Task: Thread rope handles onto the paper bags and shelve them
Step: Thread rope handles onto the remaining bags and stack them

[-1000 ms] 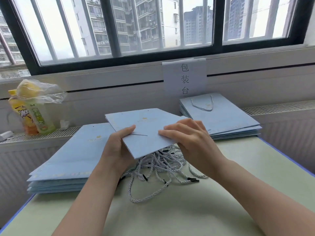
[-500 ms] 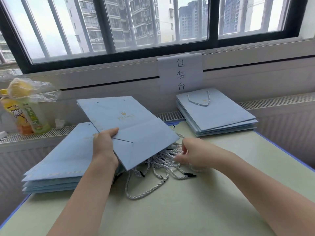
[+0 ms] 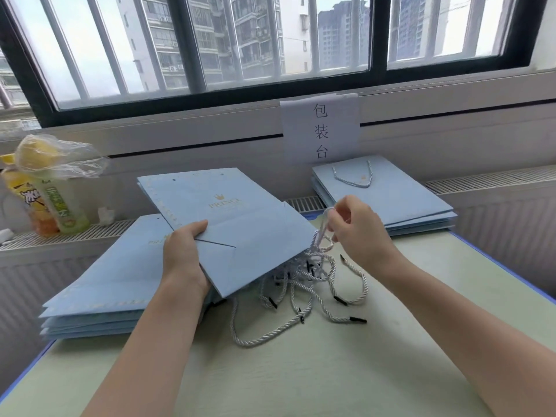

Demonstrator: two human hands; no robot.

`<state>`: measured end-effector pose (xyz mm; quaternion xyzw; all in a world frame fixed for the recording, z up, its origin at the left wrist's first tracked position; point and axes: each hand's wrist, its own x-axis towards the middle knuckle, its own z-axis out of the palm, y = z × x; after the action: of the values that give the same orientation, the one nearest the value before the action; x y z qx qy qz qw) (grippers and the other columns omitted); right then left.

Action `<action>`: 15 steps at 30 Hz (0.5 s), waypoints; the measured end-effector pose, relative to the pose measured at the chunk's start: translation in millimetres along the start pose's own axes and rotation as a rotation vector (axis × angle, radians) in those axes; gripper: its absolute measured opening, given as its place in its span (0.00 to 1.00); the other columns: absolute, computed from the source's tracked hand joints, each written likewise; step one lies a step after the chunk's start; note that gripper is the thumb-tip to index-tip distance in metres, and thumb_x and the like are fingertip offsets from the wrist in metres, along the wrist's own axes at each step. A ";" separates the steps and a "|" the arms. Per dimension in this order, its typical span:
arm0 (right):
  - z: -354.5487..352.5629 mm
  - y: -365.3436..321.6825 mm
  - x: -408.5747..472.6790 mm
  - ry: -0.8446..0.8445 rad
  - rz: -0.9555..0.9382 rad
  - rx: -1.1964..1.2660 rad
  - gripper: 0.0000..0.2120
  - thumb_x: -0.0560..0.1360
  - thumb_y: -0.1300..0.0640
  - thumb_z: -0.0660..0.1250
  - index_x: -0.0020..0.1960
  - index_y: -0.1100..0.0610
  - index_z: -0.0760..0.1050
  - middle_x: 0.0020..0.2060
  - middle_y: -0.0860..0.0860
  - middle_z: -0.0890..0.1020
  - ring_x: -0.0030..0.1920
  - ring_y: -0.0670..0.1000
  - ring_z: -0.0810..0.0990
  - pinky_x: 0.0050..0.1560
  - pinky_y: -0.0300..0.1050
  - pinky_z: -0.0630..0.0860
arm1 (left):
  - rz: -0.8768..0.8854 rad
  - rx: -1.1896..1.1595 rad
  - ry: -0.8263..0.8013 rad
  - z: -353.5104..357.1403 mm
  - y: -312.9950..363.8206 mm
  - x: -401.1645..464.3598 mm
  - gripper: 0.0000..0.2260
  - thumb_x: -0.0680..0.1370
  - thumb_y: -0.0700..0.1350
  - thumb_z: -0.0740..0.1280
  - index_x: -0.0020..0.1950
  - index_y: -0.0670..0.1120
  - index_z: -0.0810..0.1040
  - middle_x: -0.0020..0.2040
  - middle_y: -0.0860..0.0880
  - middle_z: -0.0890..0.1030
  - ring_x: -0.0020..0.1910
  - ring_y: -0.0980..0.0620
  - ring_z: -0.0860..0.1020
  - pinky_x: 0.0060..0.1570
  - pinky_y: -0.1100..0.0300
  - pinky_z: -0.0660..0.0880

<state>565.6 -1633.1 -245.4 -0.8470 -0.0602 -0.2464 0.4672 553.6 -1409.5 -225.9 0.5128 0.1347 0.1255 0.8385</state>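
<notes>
Behind our pale green table (image 3: 301, 371) runs a barred window (image 3: 270, 40), with a paper sign (image 3: 320, 130) taped beneath it. We see a stack of flat blue paper bags (image 3: 99, 284) at left and a second stack with rope handles (image 3: 388, 194) at right. Our left hand (image 3: 183, 254) grips one PRINCE bag (image 3: 228, 224), tilted above the table. Our right hand (image 3: 358, 233) pinches a white rope (image 3: 320, 233), lifting it from the tangled rope pile (image 3: 304, 284) just beside the held bag.

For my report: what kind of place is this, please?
Probably a small packing station by a window: a taped sign, two bag stacks, loose ropes. The left hand grips a bag; the right hand pinches a rope.
</notes>
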 end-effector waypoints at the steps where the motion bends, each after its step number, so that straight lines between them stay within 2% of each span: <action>1: -1.3 -1.2 1.1 0.061 -0.013 0.114 0.07 0.80 0.59 0.60 0.43 0.57 0.70 0.36 0.54 0.79 0.35 0.52 0.78 0.36 0.45 0.74 | 0.001 -0.009 0.000 0.0 0.6 -0.9 0.05 0.75 0.40 0.65 0.50 0.47 0.77 0.50 0.45 0.83 0.47 0.41 0.81 0.51 0.45 0.78; 4: -7.5 -8.0 0.6 0.250 -0.057 0.429 0.08 0.80 0.61 0.60 0.43 0.55 0.69 0.35 0.54 0.80 0.33 0.49 0.81 0.34 0.40 0.78 | -0.003 -0.022 -0.003 1.0 1.7 -3.2 0.03 0.76 0.40 0.64 0.47 0.47 0.77 0.47 0.45 0.82 0.43 0.43 0.80 0.47 0.48 0.78; 8: -14.4 -16.2 0.4 0.363 -0.164 0.595 0.06 0.80 0.62 0.60 0.44 0.56 0.69 0.38 0.54 0.81 0.40 0.50 0.84 0.45 0.42 0.80 | -0.011 -0.034 -0.023 2.0 2.4 -5.8 0.03 0.77 0.40 0.63 0.46 0.47 0.76 0.44 0.46 0.82 0.41 0.44 0.80 0.45 0.49 0.77; 11: -15.5 -19.6 0.0 0.373 -0.216 0.641 0.06 0.80 0.62 0.60 0.45 0.55 0.69 0.39 0.51 0.81 0.42 0.49 0.83 0.47 0.41 0.80 | -0.017 -0.021 -0.046 2.4 2.6 -8.3 0.03 0.77 0.41 0.63 0.46 0.47 0.77 0.42 0.46 0.82 0.39 0.44 0.80 0.44 0.50 0.78; 15: -14.4 -13.7 4.7 0.371 -0.241 0.495 0.06 0.80 0.58 0.60 0.45 0.51 0.70 0.43 0.51 0.81 0.46 0.49 0.82 0.50 0.45 0.78 | -0.098 -0.001 -0.179 3.5 2.0 -11.9 0.09 0.78 0.46 0.62 0.51 0.45 0.79 0.37 0.46 0.84 0.33 0.45 0.82 0.31 0.55 0.79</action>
<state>560.0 -1637.8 -226.4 -0.6352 -0.1318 -0.4277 0.6295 543.7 -1415.6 -221.4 0.5143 0.0841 0.0381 0.8526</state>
